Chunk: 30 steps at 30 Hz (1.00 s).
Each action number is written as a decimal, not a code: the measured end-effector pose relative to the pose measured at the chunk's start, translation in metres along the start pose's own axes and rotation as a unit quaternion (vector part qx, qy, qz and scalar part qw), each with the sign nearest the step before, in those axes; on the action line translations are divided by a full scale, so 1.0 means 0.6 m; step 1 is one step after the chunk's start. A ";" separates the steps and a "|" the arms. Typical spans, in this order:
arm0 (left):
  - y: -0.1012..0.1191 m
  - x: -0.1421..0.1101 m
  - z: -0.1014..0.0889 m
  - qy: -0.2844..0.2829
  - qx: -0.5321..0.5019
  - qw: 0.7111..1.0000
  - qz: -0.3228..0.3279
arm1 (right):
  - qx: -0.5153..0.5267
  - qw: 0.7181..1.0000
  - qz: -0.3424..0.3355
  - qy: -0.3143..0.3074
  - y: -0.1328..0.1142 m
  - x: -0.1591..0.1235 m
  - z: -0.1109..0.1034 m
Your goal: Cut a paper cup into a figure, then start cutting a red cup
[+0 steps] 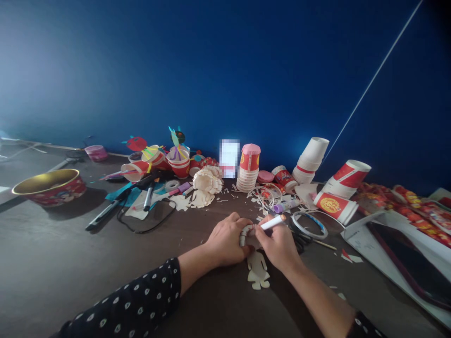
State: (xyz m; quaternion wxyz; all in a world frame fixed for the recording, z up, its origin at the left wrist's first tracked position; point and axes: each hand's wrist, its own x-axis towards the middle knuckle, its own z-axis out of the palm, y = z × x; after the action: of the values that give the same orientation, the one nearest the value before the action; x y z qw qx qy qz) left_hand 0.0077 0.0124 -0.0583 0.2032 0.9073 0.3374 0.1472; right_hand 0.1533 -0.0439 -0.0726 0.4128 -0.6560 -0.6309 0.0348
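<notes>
A cream paper cutout figure with a fringed, curled rim round its head lies on the dark table in front of me. My left hand grips the head from the left, its fingers over the far side and its thumb at the near edge. In my right hand is a white marker with an orange end pointing up and right. The marker's tip is hidden behind my fingers, close to the figure's head, so I cannot tell whether it touches the paper.
Stacked paper cups stand at the back, beside a bright phone-like screen. A red and gold bowl is at left. Pens, a black cable and paper scraps lie around. A dark phone rests at right.
</notes>
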 end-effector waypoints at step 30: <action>-0.004 0.000 0.002 0.002 -0.009 1.000 0.000 | -0.029 0.999 0.035 0.017 -0.001 0.003 -0.002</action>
State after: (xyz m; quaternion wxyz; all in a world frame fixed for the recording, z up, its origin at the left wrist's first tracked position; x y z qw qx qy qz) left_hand 0.0071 0.0139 -0.0603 0.2106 0.9053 0.3363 0.1518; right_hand 0.1536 -0.0432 -0.0707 0.4034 -0.6896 -0.6011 0.0198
